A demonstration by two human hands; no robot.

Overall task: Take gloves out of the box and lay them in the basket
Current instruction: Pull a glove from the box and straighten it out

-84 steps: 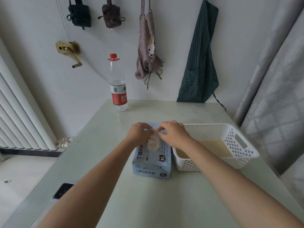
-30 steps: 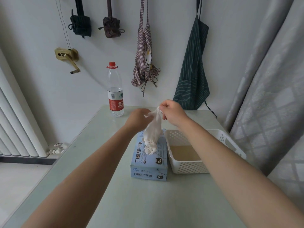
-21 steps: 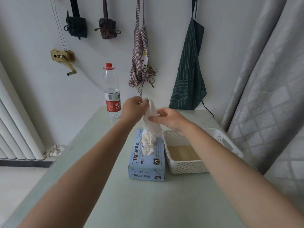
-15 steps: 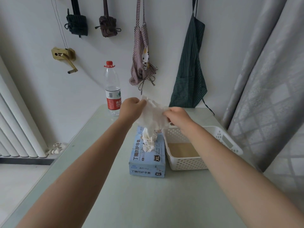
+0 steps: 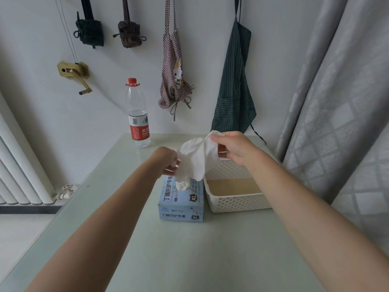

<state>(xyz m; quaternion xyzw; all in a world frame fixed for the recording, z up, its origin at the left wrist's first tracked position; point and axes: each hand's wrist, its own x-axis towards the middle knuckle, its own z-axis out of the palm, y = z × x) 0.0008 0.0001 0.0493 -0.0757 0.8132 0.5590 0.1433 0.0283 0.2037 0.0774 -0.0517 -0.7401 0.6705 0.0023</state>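
A white glove (image 5: 196, 158) is being held in the air between the two hands, just above the blue glove box (image 5: 182, 200) and the near-left corner of the white basket (image 5: 237, 204). The left hand (image 5: 168, 161) is being kept closed on the glove's lower left edge, and the right hand (image 5: 232, 147) is being kept closed on its upper right corner, so the sheet is being stretched on a slant, rising from left to right. Its long axis is being carried roughly across the view, with a loose fold hanging down toward the box opening, where more crumpled glove material (image 5: 182, 185) is showing.

The basket is lying to the right of and below both grips, touching or just beside the box on the pale surface (image 5: 189, 249). The right grip is judged the nearer one, being already over the basket's far-left part. The coming move is therefore judged to be a short carry rightward and downward, with the left grip trailing, until the glove is being laid flat on the basket's bare floor.
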